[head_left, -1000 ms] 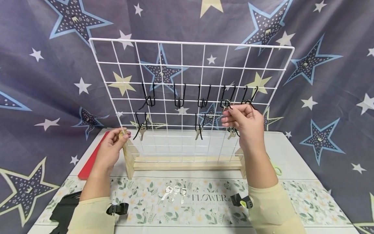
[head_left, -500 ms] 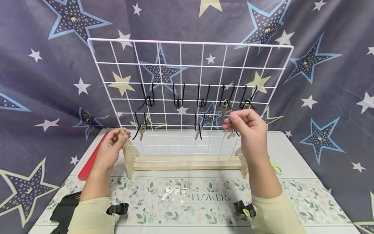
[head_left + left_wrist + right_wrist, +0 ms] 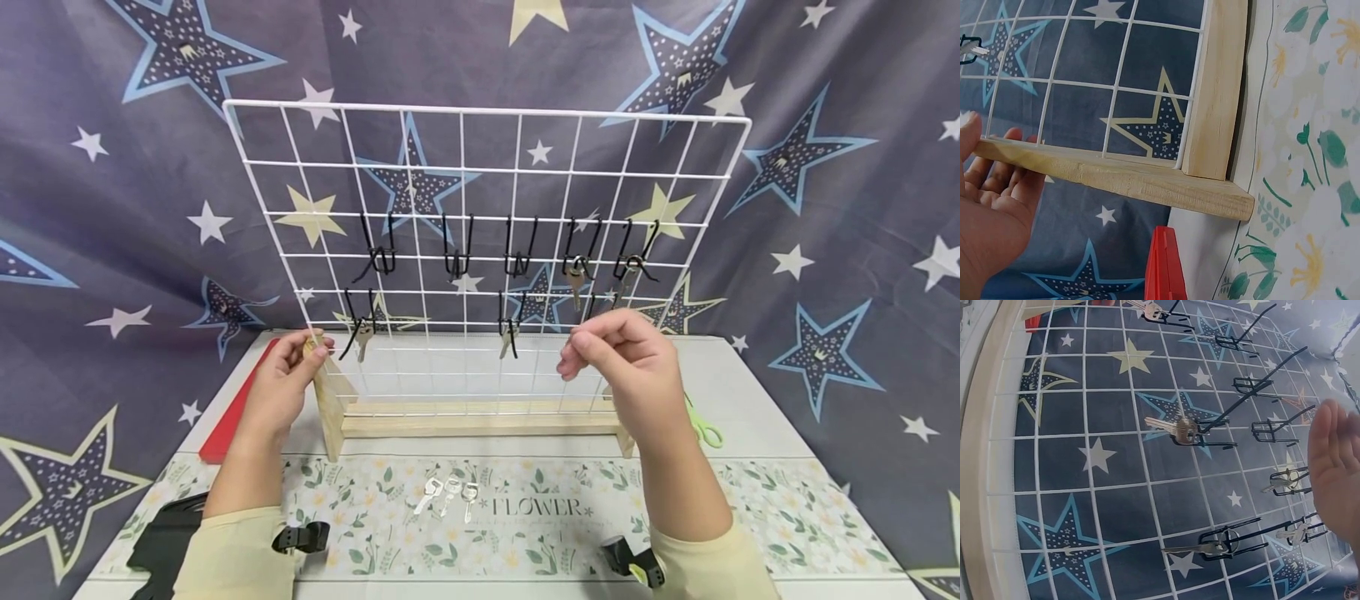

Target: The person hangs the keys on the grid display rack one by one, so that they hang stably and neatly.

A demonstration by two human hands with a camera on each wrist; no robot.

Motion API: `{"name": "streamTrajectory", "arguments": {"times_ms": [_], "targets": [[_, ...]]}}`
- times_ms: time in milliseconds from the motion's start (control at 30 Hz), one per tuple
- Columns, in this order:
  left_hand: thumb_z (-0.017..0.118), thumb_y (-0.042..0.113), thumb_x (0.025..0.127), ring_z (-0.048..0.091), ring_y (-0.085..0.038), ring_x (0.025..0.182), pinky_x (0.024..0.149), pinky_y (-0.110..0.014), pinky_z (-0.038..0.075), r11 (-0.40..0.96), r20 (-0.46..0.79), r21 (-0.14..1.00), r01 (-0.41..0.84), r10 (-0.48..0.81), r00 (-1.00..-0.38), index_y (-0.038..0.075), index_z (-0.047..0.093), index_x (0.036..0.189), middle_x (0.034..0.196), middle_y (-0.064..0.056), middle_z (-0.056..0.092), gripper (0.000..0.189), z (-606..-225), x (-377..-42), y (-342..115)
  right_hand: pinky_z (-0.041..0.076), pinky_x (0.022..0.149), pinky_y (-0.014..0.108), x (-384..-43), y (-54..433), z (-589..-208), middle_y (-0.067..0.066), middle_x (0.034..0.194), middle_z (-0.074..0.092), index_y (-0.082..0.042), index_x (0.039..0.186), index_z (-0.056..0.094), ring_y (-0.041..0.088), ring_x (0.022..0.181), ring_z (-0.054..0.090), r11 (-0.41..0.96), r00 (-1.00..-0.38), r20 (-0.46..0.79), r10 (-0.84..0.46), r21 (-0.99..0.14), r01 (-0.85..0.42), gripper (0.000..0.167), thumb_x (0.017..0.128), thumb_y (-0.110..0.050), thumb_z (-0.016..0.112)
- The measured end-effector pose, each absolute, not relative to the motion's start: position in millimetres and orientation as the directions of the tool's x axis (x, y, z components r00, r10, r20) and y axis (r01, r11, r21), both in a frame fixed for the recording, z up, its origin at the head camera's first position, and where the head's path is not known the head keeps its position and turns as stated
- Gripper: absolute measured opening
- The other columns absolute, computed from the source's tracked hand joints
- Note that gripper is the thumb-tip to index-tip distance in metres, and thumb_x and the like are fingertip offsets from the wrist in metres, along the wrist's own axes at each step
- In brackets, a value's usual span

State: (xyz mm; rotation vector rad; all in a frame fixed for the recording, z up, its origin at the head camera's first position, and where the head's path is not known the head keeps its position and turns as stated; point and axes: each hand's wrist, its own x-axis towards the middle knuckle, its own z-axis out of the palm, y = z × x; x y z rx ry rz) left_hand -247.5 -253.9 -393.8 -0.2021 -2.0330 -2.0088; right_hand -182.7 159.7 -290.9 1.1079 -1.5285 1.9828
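A white wire grid (image 3: 491, 173) stands in a wooden frame, with black hooks in two rows. My left hand (image 3: 281, 383) grips the wooden side post (image 3: 1147, 184) of that stand, thumb on one side and fingers on the other. Just below the upper-row hooks is my right hand (image 3: 626, 358), its fingers loosely bent with nothing held. A key (image 3: 576, 279) hangs by its ring from a hook above those fingertips. Another key (image 3: 507, 342) hangs lower in the middle, and one more key (image 3: 363, 342) at lower left. In the right wrist view, a key (image 3: 1213, 549) hangs on a long hook.
Several loose keys (image 3: 451, 496) lie on the flowered mat (image 3: 360, 533) in front of the stand. A red object (image 3: 236, 412) is at the left, green-handled scissors (image 3: 707, 429) at the right. A star-patterned cloth (image 3: 825, 250) hangs behind.
My right hand has let go of the key, which now hangs on its upper-row hook, and has moved down from it. The left hand stays on the post.
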Motion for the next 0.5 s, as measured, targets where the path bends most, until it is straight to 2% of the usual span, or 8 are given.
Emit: {"name": "streamTrajectory", "arguments": {"times_ms": [167, 300, 400, 500], "targets": [[0.063, 0.020, 0.096, 0.060, -0.005, 0.111, 0.091, -0.009, 0.045, 0.027, 0.287, 0.958, 0.286, -0.092, -0.954, 0.004, 0.047, 0.137, 0.119, 0.004, 0.062, 0.047, -394.3, -247.6, -254.3, 0.058, 0.063, 0.034, -180.7, 160.3, -301.1, 0.010, 0.078, 0.069, 0.007, 0.094, 0.060, 0.021, 0.066, 0.068, -0.265, -0.601, 0.734, -0.316, -0.676, -0.687, 0.009, 0.092, 0.014, 0.054], [0.063, 0.021, 0.096, 0.060, -0.005, 0.112, 0.091, -0.008, 0.045, 0.034, 0.281, 0.960, 0.279, -0.093, -0.955, 0.005, 0.047, 0.138, 0.119, 0.004, 0.062, 0.048, -394.3, -247.3, -254.4, 0.058, 0.067, 0.033, -181.4, 161.7, -309.3, 0.014, 0.079, 0.067, 0.007, 0.097, 0.059, 0.019, 0.071, 0.068, -0.259, -0.550, 0.685, -0.477, -0.708, -0.657, 0.008, 0.093, 0.013, 0.055], [0.063, 0.021, 0.097, 0.060, -0.006, 0.112, 0.091, -0.008, 0.045, 0.038, 0.282, 0.959, 0.279, -0.094, -0.955, 0.003, 0.046, 0.138, 0.120, 0.003, 0.062, 0.049, -394.3, -247.4, -254.3, 0.059, 0.069, 0.034, -181.8, 162.5, -315.3, 0.019, 0.082, 0.065, 0.007, 0.099, 0.059, 0.018, 0.077, 0.069, -0.256, -0.519, 0.609, -0.599, -0.760, -0.597, 0.009, 0.092, 0.012, 0.055], [0.063, 0.020, 0.096, 0.060, -0.005, 0.111, 0.090, -0.008, 0.045, 0.038, 0.288, 0.958, 0.286, -0.097, -0.953, 0.004, 0.047, 0.138, 0.119, 0.003, 0.062, 0.047, -394.4, -248.0, -254.2, 0.060, 0.073, 0.037, -181.1, 161.9, -321.4, 0.022, 0.088, 0.065, 0.004, 0.102, 0.061, 0.017, 0.083, 0.069, -0.202, -0.527, 0.499, -0.688, -0.829, -0.522, 0.011, 0.093, 0.010, 0.056]]}}
